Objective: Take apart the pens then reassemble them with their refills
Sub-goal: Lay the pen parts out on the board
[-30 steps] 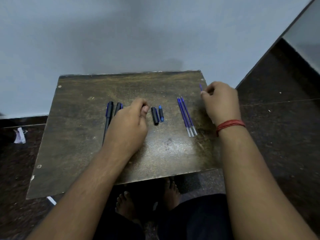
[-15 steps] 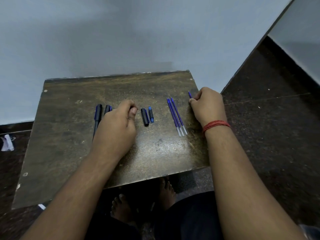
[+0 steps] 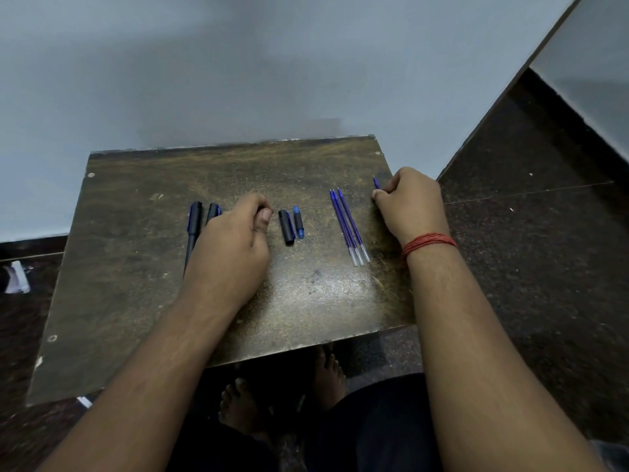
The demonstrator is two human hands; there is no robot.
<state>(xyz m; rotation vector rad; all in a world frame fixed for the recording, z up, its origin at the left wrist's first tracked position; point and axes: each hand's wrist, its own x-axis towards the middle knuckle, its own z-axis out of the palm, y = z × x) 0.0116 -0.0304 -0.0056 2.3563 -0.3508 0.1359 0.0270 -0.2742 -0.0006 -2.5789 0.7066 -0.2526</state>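
My left hand (image 3: 235, 240) rests on the small brown table (image 3: 136, 267) with its fingers curled round a dark pen part that is mostly hidden beneath it. To its left lie a black pen (image 3: 193, 229) and a second pen (image 3: 213, 212), which is partly covered by the hand. Right of my thumb lie a black cap (image 3: 287, 228) and a short blue-tipped piece (image 3: 299, 226). Three blue refills (image 3: 349, 226) lie side by side. Near the table's right edge, my right hand (image 3: 412, 206) grips another blue refill (image 3: 375, 182); only its tip shows.
The table stands against a pale wall, with dark stone floor around it. Bare feet (image 3: 245, 403) show under its near edge. A white scrap (image 3: 15, 277) lies on the floor at the far left. The table's back half is bare wood.
The view has shifted a little. Both hands keep their grips and places, and the parts on the table have not moved.
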